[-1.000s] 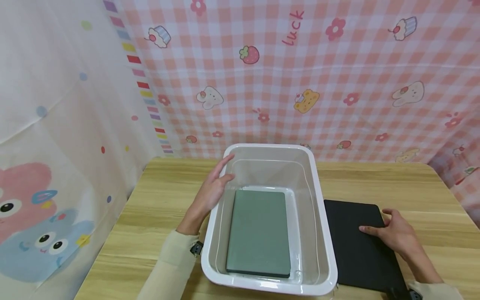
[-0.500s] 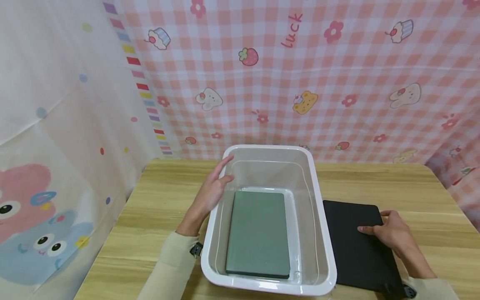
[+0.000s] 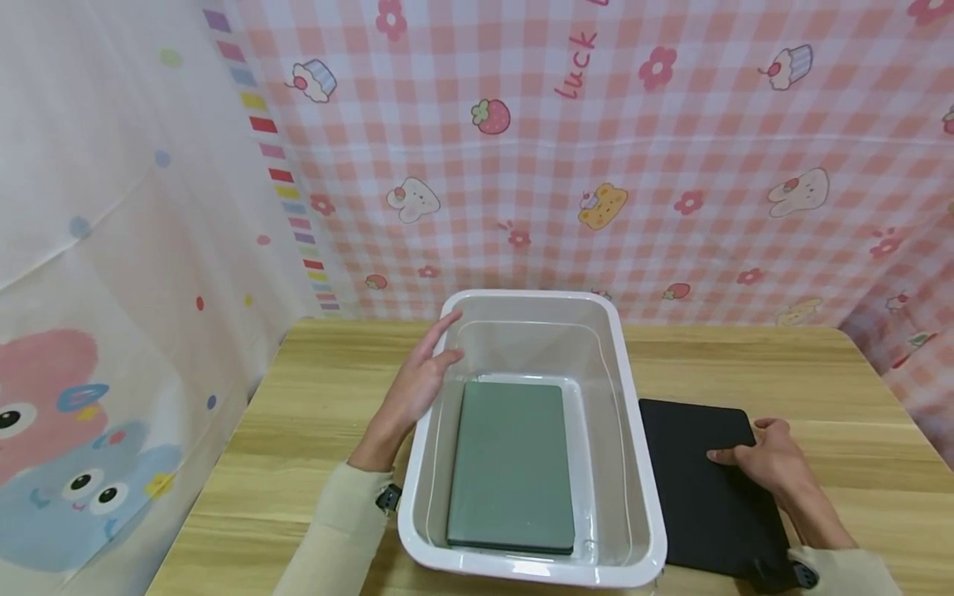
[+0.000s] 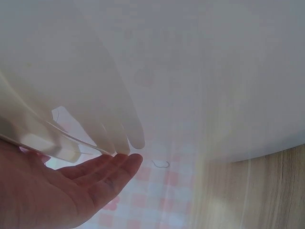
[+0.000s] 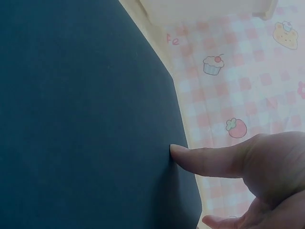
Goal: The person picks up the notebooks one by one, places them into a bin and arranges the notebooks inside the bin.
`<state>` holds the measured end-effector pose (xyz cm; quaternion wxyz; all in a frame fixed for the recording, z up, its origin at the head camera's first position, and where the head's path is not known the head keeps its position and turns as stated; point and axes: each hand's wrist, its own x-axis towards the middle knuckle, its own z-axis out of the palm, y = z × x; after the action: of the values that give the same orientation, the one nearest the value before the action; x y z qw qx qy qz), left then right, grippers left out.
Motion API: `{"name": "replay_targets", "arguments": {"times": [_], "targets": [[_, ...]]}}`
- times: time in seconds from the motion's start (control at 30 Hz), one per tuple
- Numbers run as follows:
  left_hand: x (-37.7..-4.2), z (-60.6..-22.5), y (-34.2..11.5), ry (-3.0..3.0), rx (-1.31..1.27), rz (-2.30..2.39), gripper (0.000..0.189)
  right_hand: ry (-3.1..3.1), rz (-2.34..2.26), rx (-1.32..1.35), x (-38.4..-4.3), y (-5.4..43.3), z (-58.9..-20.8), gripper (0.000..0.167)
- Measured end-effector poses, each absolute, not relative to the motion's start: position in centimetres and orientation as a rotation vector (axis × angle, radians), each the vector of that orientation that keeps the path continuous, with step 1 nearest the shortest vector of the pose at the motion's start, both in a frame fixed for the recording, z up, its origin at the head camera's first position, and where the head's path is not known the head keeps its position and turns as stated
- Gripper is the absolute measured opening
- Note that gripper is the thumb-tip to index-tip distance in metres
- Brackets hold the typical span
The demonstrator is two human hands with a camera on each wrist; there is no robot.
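Note:
A white plastic bin [image 3: 532, 573] stands on the table, with a flat green book [image 3: 513, 468] lying inside against its left side. My left hand [image 3: 417, 382] holds the bin's left rim, thumb over the inside and fingers along the outer wall. In the left wrist view, those fingers [image 4: 121, 174] touch the bin's outer wall. To the right of the bin lies a black book [image 3: 711, 488], thin and flat. My right hand [image 3: 778, 459] grips its right edge: the thumb [image 5: 205, 160] presses on the cover, and the other fingers are at the edge, partly hidden.
The wooden table [image 3: 320, 397] extends on both sides of the bin. A pink checked cloth [image 3: 551, 165] hangs behind its back edge, and a white patterned cloth [image 3: 134, 273] hangs at the left. The bin's right wall stands close beside the black book.
The whole head view has shifted slightly left and down. Both hands keep their places on the bin rim and the black book; the right forearm has drawn in slightly to the left.

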<state>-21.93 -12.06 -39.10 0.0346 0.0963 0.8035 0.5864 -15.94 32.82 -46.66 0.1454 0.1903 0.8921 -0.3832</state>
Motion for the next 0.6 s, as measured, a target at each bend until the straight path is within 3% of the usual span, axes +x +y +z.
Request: {"name": "replay_targets", "arguments": {"times": [0.6], "targets": [[-21.97,-39.09,-11.98,2.483,0.248,1.792,0.054,2.626,-1.129,0.57,-15.47,32.44,-46.54,0.099]]}}
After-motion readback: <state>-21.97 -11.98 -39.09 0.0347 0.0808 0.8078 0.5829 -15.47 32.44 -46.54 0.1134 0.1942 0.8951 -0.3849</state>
